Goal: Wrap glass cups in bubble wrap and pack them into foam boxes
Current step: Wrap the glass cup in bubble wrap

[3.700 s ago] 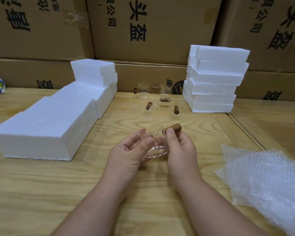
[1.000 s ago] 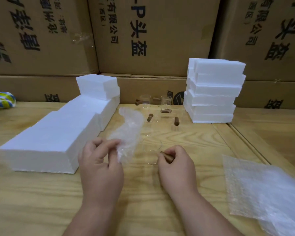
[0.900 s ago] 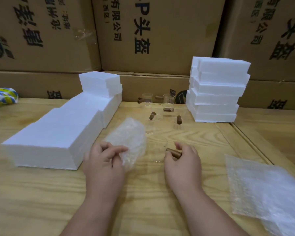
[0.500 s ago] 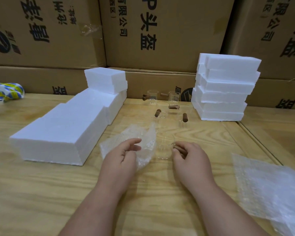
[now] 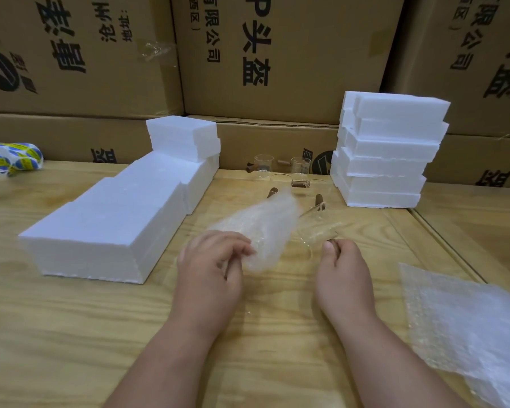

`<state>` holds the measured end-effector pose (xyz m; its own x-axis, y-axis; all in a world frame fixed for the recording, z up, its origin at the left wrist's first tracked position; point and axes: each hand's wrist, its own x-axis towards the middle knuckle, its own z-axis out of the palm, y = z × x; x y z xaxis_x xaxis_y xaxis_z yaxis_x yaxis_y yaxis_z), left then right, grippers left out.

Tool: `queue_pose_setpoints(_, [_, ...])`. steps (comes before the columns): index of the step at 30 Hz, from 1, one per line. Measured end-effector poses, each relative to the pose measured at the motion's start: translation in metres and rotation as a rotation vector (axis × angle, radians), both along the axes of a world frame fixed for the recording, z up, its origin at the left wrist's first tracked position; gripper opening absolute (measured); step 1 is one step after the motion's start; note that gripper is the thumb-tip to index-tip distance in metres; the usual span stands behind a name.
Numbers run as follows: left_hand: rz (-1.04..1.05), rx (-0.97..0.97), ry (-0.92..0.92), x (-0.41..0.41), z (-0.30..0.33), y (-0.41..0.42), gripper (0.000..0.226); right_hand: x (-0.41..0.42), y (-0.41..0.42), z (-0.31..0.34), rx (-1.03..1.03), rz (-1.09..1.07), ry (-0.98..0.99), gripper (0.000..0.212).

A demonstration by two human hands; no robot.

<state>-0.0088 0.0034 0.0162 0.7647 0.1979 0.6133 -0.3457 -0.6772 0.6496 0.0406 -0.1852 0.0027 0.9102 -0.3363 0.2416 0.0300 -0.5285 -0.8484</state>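
- Long foam boxes (image 5: pixel 106 222) lie at the table's left;
- Left hand (image 5: pixel 209 266) pinches a bubble wrap sheet (image 5: pixel 259 228), lifted above the table;
- Right hand (image 5: pixel 343 269) grips a glass cup (image 5: pixel 315 234) by its handle, just beside the sheet;
- Spare bubble wrap (image 5: pixel 468 328) lies at right.

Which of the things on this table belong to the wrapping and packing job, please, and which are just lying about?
Part of the job:
- bubble wrap piece, pinched by the left hand
- glass cup, its handle gripped by the right hand
- waiting cups
- foam box stack and foam row
- spare bubble wrap

Just lying about:
- patterned bag
- cardboard cartons
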Motion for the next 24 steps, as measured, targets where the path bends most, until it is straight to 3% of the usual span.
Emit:
queue_pose_setpoints(3, [0.142,0.006,0.101,0.001,-0.001,0.001,0.068,0.000,-0.001,-0.001,0.021,-0.006,-0.019,0.009])
queue_pose_setpoints(5, [0.198,-0.048,0.073,0.000,-0.002,0.005,0.076,0.001,-0.002,-0.002,0.031,-0.005,-0.027,0.007])
queue_pose_setpoints(8, [0.069,-0.132,0.038,-0.001,-0.002,0.007,0.061,0.003,-0.002,-0.004,0.037,-0.004,-0.039,0.006])
queue_pose_setpoints(10, [-0.092,-0.127,0.160,-0.001,-0.002,0.003,0.042,0.003,-0.003,-0.005,0.055,-0.009,-0.050,0.008])
queue_pose_setpoints(12, [-0.200,-0.096,0.347,0.000,-0.006,-0.001,0.036,0.004,-0.004,-0.006,0.081,-0.018,-0.061,0.014])
queue_pose_setpoints(14, [-0.153,-0.033,0.458,0.003,-0.009,0.000,0.036,0.005,-0.005,-0.007,0.100,-0.023,-0.069,0.019])
queue_pose_setpoints(18, [0.041,0.030,0.483,0.006,-0.005,0.010,0.035,0.006,-0.006,-0.008,0.109,-0.018,-0.070,0.024])
queue_pose_setpoints(22, [0.078,0.218,0.617,0.004,-0.004,0.010,0.048,0.005,-0.005,-0.008,0.108,-0.010,-0.073,0.025])
queue_pose_setpoints(24, [0.090,0.217,0.605,0.006,-0.004,0.009,0.029,0.005,-0.005,-0.007,0.105,-0.008,-0.078,0.023])
